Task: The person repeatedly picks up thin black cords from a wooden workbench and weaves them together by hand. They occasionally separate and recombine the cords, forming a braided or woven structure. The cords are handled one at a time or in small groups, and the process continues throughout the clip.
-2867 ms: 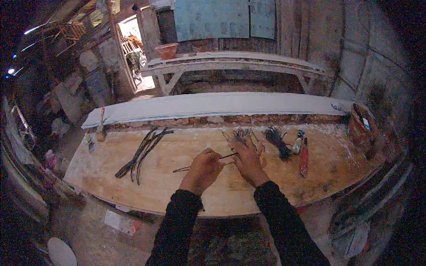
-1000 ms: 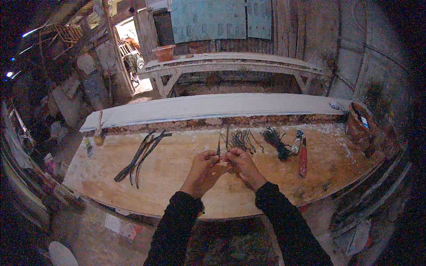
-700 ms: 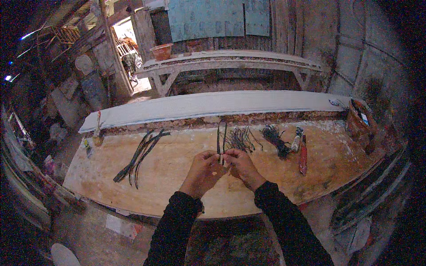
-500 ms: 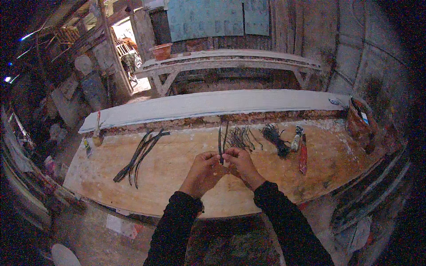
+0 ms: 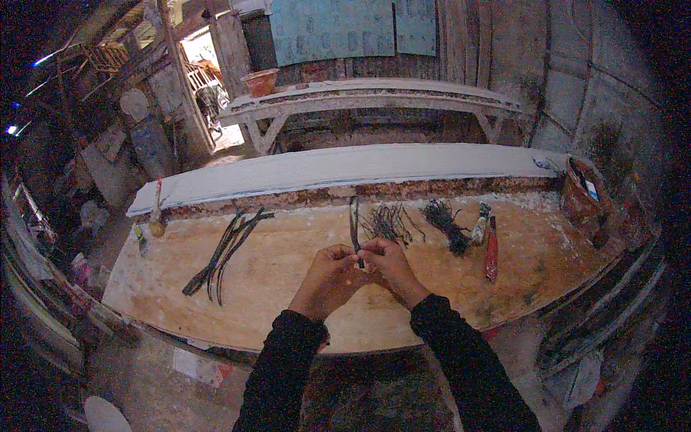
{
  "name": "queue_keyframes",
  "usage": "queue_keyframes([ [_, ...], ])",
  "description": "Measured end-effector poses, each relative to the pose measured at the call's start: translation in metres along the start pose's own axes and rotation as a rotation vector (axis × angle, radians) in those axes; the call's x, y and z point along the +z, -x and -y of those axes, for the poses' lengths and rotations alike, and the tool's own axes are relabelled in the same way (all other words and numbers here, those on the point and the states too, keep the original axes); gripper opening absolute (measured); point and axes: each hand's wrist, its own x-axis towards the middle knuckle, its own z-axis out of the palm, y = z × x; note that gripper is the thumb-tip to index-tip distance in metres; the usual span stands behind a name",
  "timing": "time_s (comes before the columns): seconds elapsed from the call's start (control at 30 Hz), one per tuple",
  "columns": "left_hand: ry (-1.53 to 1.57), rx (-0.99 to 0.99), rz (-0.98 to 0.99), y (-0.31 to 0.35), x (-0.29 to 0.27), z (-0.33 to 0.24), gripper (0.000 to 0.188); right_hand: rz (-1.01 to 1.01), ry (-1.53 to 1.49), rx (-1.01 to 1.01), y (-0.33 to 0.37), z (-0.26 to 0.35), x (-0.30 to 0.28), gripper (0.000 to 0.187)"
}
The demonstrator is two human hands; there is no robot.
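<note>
My left hand (image 5: 332, 276) and my right hand (image 5: 389, 264) meet over the middle of a wooden work table (image 5: 277, 288). Fingertips of both are pinched together on a dark, narrow strip (image 5: 353, 223), which stands up away from me with a short end showing below the fingers. Just beyond my right hand lies a loose tangle of thin dark strands (image 5: 389, 223). Further right is a thicker bundle of dark strands (image 5: 446, 227). Off to the left lie several longer dark strips (image 5: 227, 255), gathered at their near end.
Right of the bundle lie a pale tube-like thing (image 5: 481, 223) and a red-handled tool (image 5: 491, 250). A brown container (image 5: 584, 198) stands at the right end, a brush (image 5: 157, 212) at the left. A long white board (image 5: 345, 165) runs along the far edge.
The two dark upright pieces at my fingers, earlier spread apart, now lie together as one strip. My hands have hardly moved.
</note>
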Motion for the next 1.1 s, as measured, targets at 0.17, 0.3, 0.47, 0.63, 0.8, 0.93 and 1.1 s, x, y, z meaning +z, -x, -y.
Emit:
queue_keyframes([
  [0.17,0.028,0.024,0.002,0.004,0.007,0.0,0.007,0.045,0.011,-0.016,0.001,0.002,0.001,0.014],
  [0.3,0.023,0.002,0.059,-0.003,-0.009,0.001,0.009,0.063,0.004,-0.021,-0.002,-0.001,0.003,0.013],
  [0.47,0.017,-0.025,0.085,-0.001,-0.003,-0.002,0.013,0.048,0.156,-0.139,-0.013,-0.012,-0.005,0.012],
  [0.63,-0.011,-0.041,0.04,-0.002,-0.001,-0.002,0.015,0.07,0.17,-0.117,-0.012,-0.014,-0.009,0.011],
  [0.8,-0.231,0.009,0.004,-0.013,-0.023,0.001,0.017,0.117,0.045,-0.038,-0.005,-0.004,-0.001,0.011],
  [0.93,-0.38,0.043,-0.066,-0.011,-0.016,0.002,0.014,0.084,0.012,0.057,0.003,0.006,-0.001,0.011],
  [1.1,0.0,-0.06,-0.108,0.014,0.031,-0.016,0.01,0.101,0.017,0.019,-0.003,-0.002,-0.006,0.011],
])
